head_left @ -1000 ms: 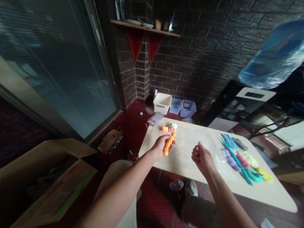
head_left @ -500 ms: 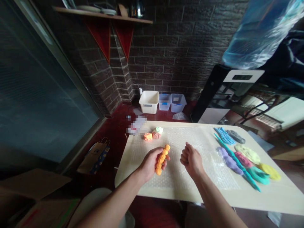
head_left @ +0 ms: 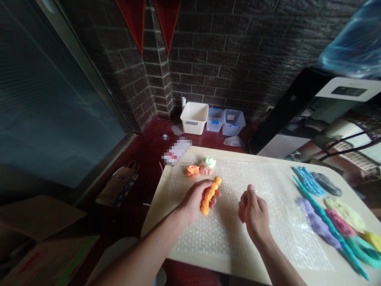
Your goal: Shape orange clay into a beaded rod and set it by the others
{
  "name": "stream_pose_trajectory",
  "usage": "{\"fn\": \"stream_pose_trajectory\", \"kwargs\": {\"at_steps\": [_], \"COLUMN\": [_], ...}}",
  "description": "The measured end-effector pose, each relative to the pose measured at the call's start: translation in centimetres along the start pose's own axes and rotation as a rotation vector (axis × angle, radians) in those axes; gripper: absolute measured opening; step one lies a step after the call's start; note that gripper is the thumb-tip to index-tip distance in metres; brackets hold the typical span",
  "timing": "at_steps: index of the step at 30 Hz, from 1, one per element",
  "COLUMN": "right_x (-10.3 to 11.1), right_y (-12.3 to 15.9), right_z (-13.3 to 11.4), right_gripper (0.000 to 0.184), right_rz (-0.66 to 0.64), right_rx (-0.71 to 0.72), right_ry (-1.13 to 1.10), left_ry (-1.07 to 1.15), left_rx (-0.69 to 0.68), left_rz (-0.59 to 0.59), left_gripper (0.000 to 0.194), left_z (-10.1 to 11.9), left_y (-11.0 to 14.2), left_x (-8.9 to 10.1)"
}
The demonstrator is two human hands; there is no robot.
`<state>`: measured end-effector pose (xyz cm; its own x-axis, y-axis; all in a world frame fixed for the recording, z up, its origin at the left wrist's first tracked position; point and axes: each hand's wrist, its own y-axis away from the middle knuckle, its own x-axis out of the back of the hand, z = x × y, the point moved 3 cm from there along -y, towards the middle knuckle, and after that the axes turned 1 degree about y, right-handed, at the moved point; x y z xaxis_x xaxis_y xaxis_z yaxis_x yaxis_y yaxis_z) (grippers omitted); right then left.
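The pale surface [head_left: 156, 208] extends beyond the bubble wrap [head_left: 208, 238] lying flat on it. Over the wrap, the left hand [head_left: 193, 200] is clamped on an orange strip [head_left: 210, 194]; well apart from it, the right hand [head_left: 255, 210] is curled into a fist, and I cannot tell whether it holds anything. Right of the wrap lie a long teal strip [head_left: 330, 225], a purple lump [head_left: 317, 220], a blue lump [head_left: 310, 180] and a grey lump [head_left: 326, 183]. The knobbly orange strip tilts above the wrap's left half. At the wrap's far left corner sit an orange lump [head_left: 193, 171], pink lump [head_left: 206, 170] and mint lump [head_left: 210, 162].
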<state>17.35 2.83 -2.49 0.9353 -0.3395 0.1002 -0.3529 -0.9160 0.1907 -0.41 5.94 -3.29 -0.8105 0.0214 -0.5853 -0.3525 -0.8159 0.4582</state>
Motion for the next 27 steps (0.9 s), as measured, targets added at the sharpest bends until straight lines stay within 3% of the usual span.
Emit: {"fn": "stream_pose_trajectory", "kwargs": {"at_steps": [4, 12, 19, 24, 27], "right_x": [-0.5, -1.5, -1.5, -1.2, -0.9], "right_y": [-0.7, -1.2, -1.1, -0.7, -0.4], "right_z": [-0.1, -0.1, -1.2, -1.7, -1.8], "right_gripper": [0.069, 0.065, 0.057, 0.03, 0.013], "right_rz": [0.005, 0.015, -0.142, -0.365, -0.378], "right_rx": [0.019, -0.068, -0.365, -0.356, -0.347], "right_ry": [-0.022, -0.278, -0.614, -0.737, -0.761], "left_ry": [-0.004, 0.003, 0.03, 0.007, 0.001], "left_rx": [-0.004, -0.012, -0.004, -0.009, 0.002], "left_rz": [-0.014, -0.036, -0.031, -0.019, -0.002], "left_gripper": [0.04, 0.036, 0.032, 0.031, 0.03], "left_z": [0.2, 0.1, 0.5, 0.7, 0.6], "left_y": [0.0, 0.0, 0.3, 0.4, 0.4], "left_x": [0.0, 0.3, 0.2, 0.0, 0.0]}}
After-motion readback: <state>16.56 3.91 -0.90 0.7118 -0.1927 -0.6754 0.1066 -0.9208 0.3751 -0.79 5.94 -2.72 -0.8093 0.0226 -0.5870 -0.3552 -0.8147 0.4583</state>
